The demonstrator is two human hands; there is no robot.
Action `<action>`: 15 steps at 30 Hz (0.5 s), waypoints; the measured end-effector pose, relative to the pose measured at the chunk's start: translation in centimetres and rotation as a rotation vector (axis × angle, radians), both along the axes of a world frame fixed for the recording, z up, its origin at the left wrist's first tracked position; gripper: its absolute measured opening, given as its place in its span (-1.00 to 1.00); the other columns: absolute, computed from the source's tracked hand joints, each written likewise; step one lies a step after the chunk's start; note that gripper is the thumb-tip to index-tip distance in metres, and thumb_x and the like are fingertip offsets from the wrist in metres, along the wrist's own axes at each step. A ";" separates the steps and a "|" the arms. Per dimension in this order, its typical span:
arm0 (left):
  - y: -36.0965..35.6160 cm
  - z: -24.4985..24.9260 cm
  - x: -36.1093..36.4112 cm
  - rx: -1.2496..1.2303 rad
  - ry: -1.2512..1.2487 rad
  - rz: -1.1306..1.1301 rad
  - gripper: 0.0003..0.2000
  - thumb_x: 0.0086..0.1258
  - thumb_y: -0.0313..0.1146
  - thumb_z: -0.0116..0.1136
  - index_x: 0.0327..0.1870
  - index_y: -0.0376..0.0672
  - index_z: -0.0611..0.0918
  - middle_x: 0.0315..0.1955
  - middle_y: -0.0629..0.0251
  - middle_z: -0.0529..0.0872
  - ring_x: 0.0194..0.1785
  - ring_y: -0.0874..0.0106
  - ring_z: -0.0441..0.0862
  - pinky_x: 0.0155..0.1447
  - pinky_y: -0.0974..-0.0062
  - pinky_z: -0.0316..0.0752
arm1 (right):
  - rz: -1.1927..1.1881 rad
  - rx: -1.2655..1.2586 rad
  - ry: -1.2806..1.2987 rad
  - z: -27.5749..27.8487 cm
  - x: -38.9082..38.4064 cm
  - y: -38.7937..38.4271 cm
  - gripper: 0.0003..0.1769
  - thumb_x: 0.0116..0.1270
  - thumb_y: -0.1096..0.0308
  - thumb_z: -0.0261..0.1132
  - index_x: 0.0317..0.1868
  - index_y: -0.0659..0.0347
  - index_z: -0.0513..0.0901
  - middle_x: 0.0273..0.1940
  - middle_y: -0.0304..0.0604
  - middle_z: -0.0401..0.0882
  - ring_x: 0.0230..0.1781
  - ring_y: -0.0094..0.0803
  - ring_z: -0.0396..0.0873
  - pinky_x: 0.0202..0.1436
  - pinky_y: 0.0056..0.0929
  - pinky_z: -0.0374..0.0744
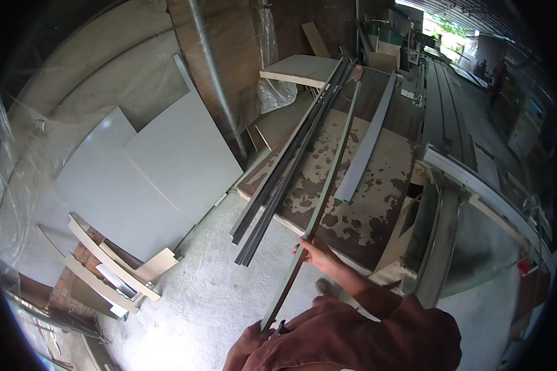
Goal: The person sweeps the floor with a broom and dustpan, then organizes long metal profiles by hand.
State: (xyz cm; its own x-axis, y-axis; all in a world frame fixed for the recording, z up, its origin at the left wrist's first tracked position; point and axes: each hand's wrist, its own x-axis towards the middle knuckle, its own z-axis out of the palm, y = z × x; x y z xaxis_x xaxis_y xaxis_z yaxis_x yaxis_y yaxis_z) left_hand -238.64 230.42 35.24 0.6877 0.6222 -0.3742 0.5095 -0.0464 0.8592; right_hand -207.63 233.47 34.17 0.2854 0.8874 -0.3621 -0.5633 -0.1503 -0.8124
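A long, narrow strip with a greenish edge (315,217) runs from my body up over the worktable (387,198), whose top is patchy brown and cream. My left hand (254,337) is closed around its near end, low by my waist. Further up, near the table's front edge, my right hand (317,252) wraps round the same strip. To the strip's left lie several dark grey profile bars (284,162), their near ends sticking out past the table edge. A flat light-grey strip (368,148) rests on the tabletop to its right.
Large pale panels (173,167) lean at the left. Curved board offcuts (114,266) stand near bricks on the lower left. A machine with a metal rail (476,185) borders the table on the right. A pale board (303,69) sits beyond the table's left side.
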 end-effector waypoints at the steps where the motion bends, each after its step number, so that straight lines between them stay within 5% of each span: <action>1: 1.0 0.4 1.3 -0.043 0.047 0.019 -0.68 0.24 -0.23 0.09 -0.06 -0.20 0.50 -0.70 0.42 0.46 -0.62 0.67 0.39 -0.53 0.63 0.32 | -0.012 -0.011 -0.058 -0.2 1.0 0.9 -0.78 0.28 0.17 0.11 -0.23 0.13 0.41 -0.32 -0.22 0.52 -0.32 -0.42 0.57 -0.26 -0.38 0.53; 6: 4.2 -0.1 7.4 -0.227 0.028 0.047 -0.71 0.26 -0.28 0.06 -0.04 -0.21 0.49 -0.73 0.46 0.41 -0.67 0.66 0.35 -0.60 0.63 0.25 | 0.018 -0.073 -0.116 -5.8 8.3 6.3 -0.76 0.27 0.16 0.12 -0.24 0.16 0.44 -0.36 -0.20 0.52 -0.34 -0.36 0.57 -0.27 -0.31 0.56; 9: 5.8 0.8 11.2 -0.363 0.043 0.065 -0.66 0.29 -0.28 0.03 0.05 -0.19 0.44 -0.74 0.53 0.31 -0.74 0.69 0.18 -0.68 0.66 0.10 | 0.027 -0.129 -0.155 -5.5 11.5 8.1 -0.73 0.26 0.13 0.13 -0.25 0.18 0.45 -0.37 -0.16 0.55 -0.38 -0.35 0.58 -0.28 -0.32 0.58; 15: 10.1 0.5 18.6 -0.421 -0.045 0.007 -0.62 0.30 -0.20 0.00 0.06 -0.20 0.41 -0.76 0.51 0.29 -0.77 0.67 0.21 -0.72 0.67 0.12 | 0.066 -0.161 -0.206 -4.7 19.3 12.0 -0.56 0.19 -0.03 0.17 -0.16 0.17 0.43 -0.41 -0.24 0.49 -0.36 -0.42 0.52 -0.34 -0.35 0.58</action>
